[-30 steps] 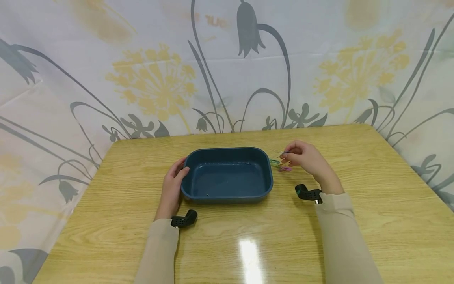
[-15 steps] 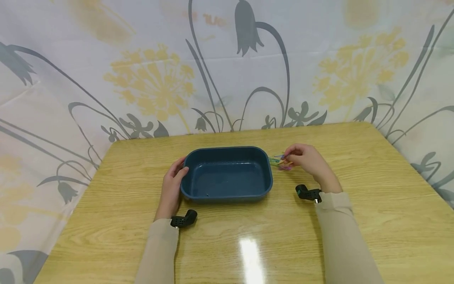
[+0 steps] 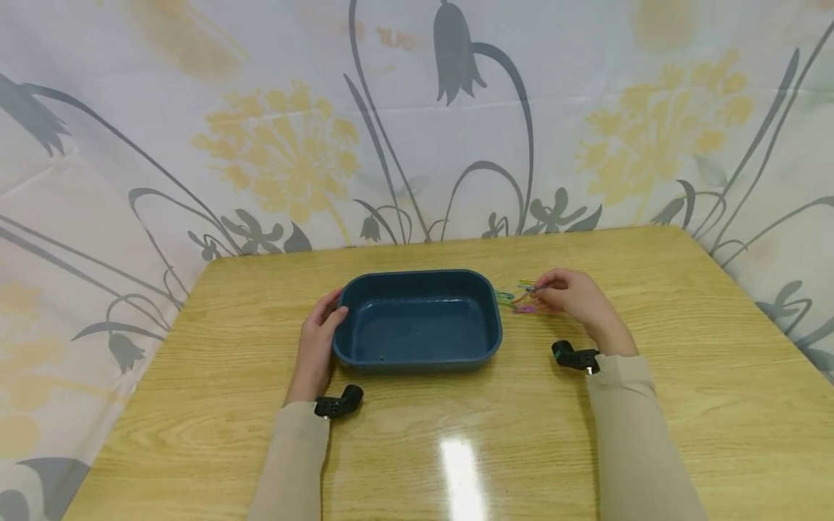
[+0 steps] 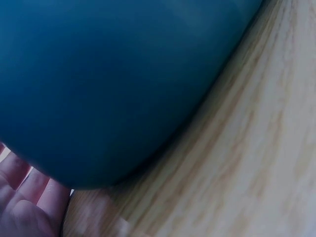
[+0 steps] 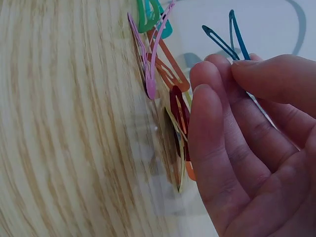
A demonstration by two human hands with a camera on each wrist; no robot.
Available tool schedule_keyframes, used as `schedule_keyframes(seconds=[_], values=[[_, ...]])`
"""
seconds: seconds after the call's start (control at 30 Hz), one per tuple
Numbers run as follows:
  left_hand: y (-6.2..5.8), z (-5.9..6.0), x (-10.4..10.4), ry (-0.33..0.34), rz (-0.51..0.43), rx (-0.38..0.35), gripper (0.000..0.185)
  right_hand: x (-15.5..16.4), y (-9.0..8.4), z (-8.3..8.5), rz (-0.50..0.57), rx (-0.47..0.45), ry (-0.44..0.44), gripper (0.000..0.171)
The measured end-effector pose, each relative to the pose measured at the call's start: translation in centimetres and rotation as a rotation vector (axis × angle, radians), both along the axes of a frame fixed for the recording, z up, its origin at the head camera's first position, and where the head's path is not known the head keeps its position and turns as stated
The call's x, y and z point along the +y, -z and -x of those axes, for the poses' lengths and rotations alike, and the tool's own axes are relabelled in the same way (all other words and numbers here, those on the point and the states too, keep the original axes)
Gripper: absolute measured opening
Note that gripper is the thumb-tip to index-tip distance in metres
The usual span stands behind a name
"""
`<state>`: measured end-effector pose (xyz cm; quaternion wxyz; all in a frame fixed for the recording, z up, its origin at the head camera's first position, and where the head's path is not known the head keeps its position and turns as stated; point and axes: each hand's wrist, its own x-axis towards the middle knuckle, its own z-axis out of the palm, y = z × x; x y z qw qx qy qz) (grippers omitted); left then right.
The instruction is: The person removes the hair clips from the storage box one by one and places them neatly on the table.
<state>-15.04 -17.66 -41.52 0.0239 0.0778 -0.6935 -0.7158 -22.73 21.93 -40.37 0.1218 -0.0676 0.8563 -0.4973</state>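
Bright overhead glare on table [image 3: 459,463]; wrist views blurred.

A staged recording corner rather than a lived-in room: a glossy wood-grain tabletop [image 3: 684,405] stands against a draped floral backdrop cloth [image 3: 274,145], and small black cameras [image 3: 337,404] are strapped at both wrists.

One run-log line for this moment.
left hand: touches dark blue plastic tray | right hand: pinches blue hair clip | colourful hair clips: on wooden table
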Motion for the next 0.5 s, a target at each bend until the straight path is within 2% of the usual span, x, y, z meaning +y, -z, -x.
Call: schedule_keyframes(seconds=[0.5], values=[[0.21,0.09,-0.13,-0.008,0.008,-0.012,0.042,0.48,0.15,-0.03,-0.077,-0.042,0.005,0.032]])
